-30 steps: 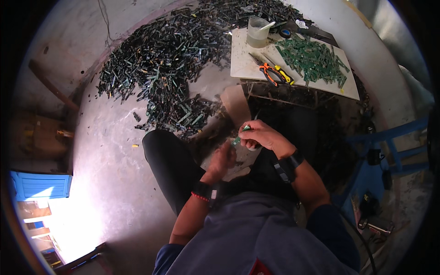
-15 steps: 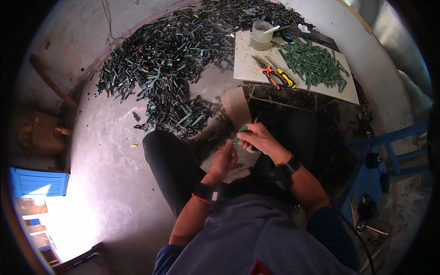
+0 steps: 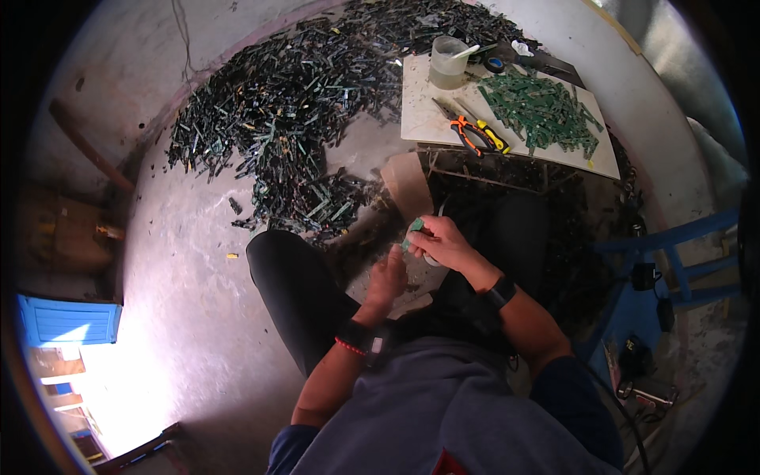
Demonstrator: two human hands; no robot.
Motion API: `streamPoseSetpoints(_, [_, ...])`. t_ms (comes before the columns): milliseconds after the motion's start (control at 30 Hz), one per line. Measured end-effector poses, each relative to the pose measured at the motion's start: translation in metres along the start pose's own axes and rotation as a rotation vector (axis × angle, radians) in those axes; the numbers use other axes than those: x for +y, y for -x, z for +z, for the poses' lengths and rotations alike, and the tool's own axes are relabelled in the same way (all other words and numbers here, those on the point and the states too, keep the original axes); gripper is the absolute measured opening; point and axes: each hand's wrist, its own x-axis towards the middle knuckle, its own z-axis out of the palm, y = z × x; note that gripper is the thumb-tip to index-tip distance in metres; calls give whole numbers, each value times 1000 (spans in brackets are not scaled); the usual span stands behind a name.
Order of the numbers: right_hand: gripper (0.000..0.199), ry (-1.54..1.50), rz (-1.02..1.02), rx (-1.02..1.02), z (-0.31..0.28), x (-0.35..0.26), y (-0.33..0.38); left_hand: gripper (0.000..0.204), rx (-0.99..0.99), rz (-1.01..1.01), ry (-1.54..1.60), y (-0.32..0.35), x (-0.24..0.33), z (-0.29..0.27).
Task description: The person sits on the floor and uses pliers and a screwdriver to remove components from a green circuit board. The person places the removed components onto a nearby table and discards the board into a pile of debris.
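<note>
Between my knees, my right hand (image 3: pixel 445 242) pinches a small green circuit board strip (image 3: pixel 414 226), with its far end sticking out past the fingers. My left hand (image 3: pixel 386 277) is closed, thumb up, right by the strip's lower end; whatever its fingers hold is hidden. Something white shows partly beneath my right hand. Ahead to the right, a pile of green board strips (image 3: pixel 546 111) lies on a pale board (image 3: pixel 423 111). Orange-handled pliers (image 3: pixel 467 131) and a yellow-and-black handled tool (image 3: pixel 494 138) lie beside the pile.
A clear plastic jug (image 3: pixel 448 67) with a white-handled tool in it stands on the pale board, near a black tape roll (image 3: pixel 495 64). A large heap of dark strips (image 3: pixel 277 119) covers the floor ahead. A blue chair (image 3: pixel 673 261) stands at right, cardboard (image 3: pixel 406 186) between.
The green strip has tilted slightly and shows more of its face. My left hand has shifted a little, its fingers curled closer together. The view has moved slightly.
</note>
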Motion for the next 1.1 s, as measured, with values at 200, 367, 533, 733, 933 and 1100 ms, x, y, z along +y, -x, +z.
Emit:
streamPoseSetpoints(200, [18,-197,164,-100,-12,-3,-2,47,-249,-320,574,1,10,-4])
streamPoseSetpoints(367, [18,-247,162,-114,-16,2,-1,43,-325,-350,640,4,14,-5])
streamPoseSetpoints(533, [17,-273,146,-107,-12,-4,1,42,-343,-302,598,4,13,-7])
streamPoseSetpoints(733, [15,-220,202,-56,-15,-13,-2,47,-320,-314,551,7,25,-2])
streamPoseSetpoints(933, [17,-220,178,24,-18,-36,-9,47,-308,-216,428,-1,48,-2])
streamPoseSetpoints(1100, [18,-197,109,93,-26,-64,-26,45,-311,-156,374,-17,83,-1])
